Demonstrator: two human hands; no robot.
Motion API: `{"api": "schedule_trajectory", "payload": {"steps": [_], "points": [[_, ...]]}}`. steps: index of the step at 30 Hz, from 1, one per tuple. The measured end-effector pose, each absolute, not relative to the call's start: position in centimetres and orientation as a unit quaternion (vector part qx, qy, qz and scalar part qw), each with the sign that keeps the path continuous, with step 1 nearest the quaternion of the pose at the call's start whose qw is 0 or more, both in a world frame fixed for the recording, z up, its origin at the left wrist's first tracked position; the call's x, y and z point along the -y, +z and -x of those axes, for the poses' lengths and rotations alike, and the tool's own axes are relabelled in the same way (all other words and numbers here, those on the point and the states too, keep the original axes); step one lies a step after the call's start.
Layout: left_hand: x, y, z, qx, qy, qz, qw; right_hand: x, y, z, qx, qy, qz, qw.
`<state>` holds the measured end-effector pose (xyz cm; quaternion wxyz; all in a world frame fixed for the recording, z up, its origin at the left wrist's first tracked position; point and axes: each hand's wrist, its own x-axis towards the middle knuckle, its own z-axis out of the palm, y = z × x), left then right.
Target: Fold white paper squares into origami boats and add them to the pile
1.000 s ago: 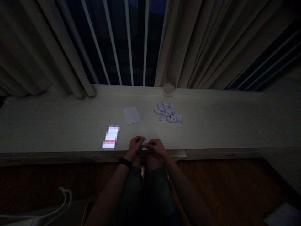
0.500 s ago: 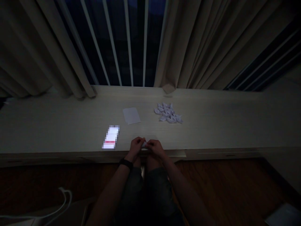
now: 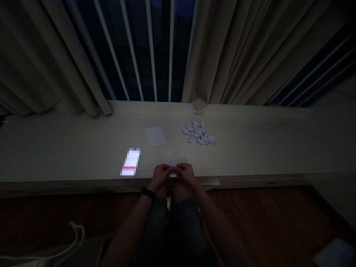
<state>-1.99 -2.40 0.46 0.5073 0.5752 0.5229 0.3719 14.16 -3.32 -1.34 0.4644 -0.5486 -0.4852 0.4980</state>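
Note:
Close together at the front edge of the pale desk, my left hand (image 3: 161, 173) and my right hand (image 3: 185, 172) both pinch a small piece of folded white paper (image 3: 172, 168). Fingers cover most of it, so its shape is hard to make out in the dim light. Beyond my right hand lies a cluster of several small folded paper pieces (image 3: 198, 132), pointed like little boats. A short stack of flat white paper sheets (image 3: 155, 136) rests beyond my left hand.
A lit phone (image 3: 131, 162), its screen blurred out, lies left of my hands. Curtains (image 3: 222, 55) and a barred window (image 3: 139, 48) rise behind the desk (image 3: 256, 148). A white cable (image 3: 79, 235) is at lower left, above the dark wooden floor (image 3: 250, 211).
My fingers have shifted on the folded paper, and the two hands now sit more level with each other. The papers and phone on the desk stay in place.

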Motion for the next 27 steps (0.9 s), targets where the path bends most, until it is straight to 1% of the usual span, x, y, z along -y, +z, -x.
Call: {"api": "schedule_trajectory", "payload": {"steps": [3,5,14,21,27], "points": [[2.3,0.0,1.8,-0.534,0.375,-0.602,0.460,3.3,-1.6,-14.1,0.482,0.510,0.539,0.466],[2.2,-0.2,1.7,-0.541,0.384,-0.598,0.450,3.3,-1.5,-14.0,0.478,0.514,0.540,0.464],[2.3,1.0,2.1,-0.524,0.382,-0.550,0.527,3.5,-0.1,-15.1,0.476,0.558,0.509,0.450],[2.2,0.2,1.8,-0.519,0.413,-0.524,0.534,3.5,0.0,-15.3,0.470,0.561,0.509,0.454],[2.2,-0.3,1.7,-0.533,0.415,-0.516,0.527,3.8,0.0,-14.8,0.524,0.539,0.501,0.429]]}}
